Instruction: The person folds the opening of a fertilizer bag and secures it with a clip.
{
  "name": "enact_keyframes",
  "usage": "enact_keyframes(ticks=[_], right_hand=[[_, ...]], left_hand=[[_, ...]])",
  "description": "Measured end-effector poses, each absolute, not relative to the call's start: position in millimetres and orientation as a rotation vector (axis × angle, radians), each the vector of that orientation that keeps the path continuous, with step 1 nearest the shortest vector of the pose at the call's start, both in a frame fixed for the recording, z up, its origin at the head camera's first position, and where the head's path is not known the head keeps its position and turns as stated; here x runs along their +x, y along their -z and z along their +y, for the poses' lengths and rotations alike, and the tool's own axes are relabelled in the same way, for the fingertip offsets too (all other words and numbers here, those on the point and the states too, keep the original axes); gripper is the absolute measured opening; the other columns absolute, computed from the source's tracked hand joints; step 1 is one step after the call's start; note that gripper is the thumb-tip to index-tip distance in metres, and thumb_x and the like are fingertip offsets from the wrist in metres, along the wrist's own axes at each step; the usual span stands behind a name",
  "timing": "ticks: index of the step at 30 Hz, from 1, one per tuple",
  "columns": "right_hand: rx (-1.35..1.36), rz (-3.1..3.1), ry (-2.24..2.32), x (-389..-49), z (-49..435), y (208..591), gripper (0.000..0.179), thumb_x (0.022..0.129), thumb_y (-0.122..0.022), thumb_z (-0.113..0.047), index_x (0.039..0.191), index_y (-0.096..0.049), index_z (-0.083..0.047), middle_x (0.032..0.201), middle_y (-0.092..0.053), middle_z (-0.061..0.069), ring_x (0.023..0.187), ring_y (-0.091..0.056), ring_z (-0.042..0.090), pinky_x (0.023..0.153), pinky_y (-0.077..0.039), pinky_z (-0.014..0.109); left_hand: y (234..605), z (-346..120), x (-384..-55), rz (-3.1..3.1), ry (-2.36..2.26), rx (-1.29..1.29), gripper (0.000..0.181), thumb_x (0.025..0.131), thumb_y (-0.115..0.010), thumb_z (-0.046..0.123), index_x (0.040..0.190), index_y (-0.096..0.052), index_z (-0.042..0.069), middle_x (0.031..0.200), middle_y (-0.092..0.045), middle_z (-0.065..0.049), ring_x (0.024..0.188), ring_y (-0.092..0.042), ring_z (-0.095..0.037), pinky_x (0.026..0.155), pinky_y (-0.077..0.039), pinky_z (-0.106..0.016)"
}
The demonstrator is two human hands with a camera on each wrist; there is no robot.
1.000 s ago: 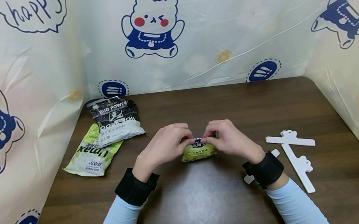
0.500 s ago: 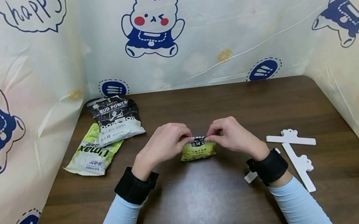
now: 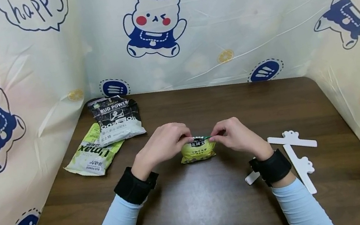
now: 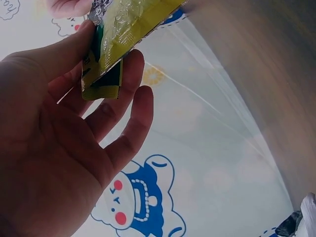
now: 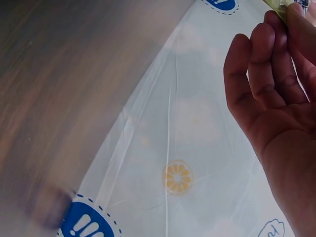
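Note:
A small yellow-green packet [image 3: 197, 151] with a dark label near its top stands upright at mid table, under both hands. At its top left corner my left hand [image 3: 165, 143] pinches the folded top edge between thumb and fingers. The left wrist view shows that dark green folded edge of the packet [image 4: 133, 29] under the thumb, the lower fingers spread behind it. My right hand [image 3: 236, 134] pinches the top right corner, with a thin green strip showing at the fingertips. In the right wrist view only a sliver of the packet appears past the right hand [image 5: 276, 94].
A black-and-white pouch [image 3: 117, 119] overlaps a green-and-white pouch [image 3: 95, 153] at the back left of the brown table [image 3: 197, 210]. Flat white bars with cloud-shaped tabs, one crosswise [image 3: 291, 140] and one lengthwise [image 3: 300, 169], lie right; another white bar [image 3: 252, 177] is partly under the right wrist.
My right hand has slid slightly right along the packet's top edge, uncovering more of the label and a green strip. The left hand keeps its pinch, nearly still.

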State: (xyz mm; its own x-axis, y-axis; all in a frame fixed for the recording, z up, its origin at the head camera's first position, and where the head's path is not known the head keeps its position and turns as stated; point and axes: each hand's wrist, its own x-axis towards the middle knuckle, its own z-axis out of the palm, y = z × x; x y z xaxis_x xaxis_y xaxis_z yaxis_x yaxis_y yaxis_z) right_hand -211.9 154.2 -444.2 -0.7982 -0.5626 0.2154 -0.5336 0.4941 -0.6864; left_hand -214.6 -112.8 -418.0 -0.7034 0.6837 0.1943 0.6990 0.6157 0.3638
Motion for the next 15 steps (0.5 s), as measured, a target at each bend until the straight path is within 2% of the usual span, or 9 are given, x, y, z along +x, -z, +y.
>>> enact_keyframes(ticks=[4, 11, 15], right_hand=[[-0.976, 2.682, 1.211, -211.6, 154.5, 444.3, 0.007, 0.092, -0.081, -0.009, 0.085, -0.08, -0.01, 0.08, -0.077, 0.006, 0.07, -0.065, 0.02, 0.062, -0.057, 0.039], [-0.997, 2.667, 1.2, -208.8, 144.7, 445.2, 0.006, 0.093, -0.08, -0.014, 0.098, -0.079, -0.009, 0.089, -0.076, 0.004, 0.078, -0.065, 0.017, 0.069, -0.059, 0.04], [-1.063, 2.659, 1.241, -207.0, 138.4, 446.1, 0.005, 0.095, -0.078, -0.013, 0.099, -0.08, -0.011, 0.09, -0.076, 0.004, 0.078, -0.065, 0.016, 0.068, -0.058, 0.041]], left_hand=[[417.1, -111.7, -213.3, -2.775, 0.658, -1.219, 0.013, 0.101, -0.072, 0.02, 0.088, -0.075, 0.018, 0.082, -0.066, 0.008, 0.071, -0.057, -0.01, 0.064, -0.05, -0.033], [417.7, -108.3, -209.5, -2.748, 0.665, -1.258, 0.015, 0.101, -0.071, 0.016, 0.086, -0.073, 0.015, 0.08, -0.061, 0.005, 0.07, -0.055, -0.012, 0.064, -0.048, -0.033], [418.9, -105.0, -208.9, -2.728, 0.677, -1.284, 0.014, 0.101, -0.071, 0.015, 0.087, -0.073, 0.015, 0.08, -0.06, 0.005, 0.07, -0.054, -0.012, 0.064, -0.047, -0.032]])
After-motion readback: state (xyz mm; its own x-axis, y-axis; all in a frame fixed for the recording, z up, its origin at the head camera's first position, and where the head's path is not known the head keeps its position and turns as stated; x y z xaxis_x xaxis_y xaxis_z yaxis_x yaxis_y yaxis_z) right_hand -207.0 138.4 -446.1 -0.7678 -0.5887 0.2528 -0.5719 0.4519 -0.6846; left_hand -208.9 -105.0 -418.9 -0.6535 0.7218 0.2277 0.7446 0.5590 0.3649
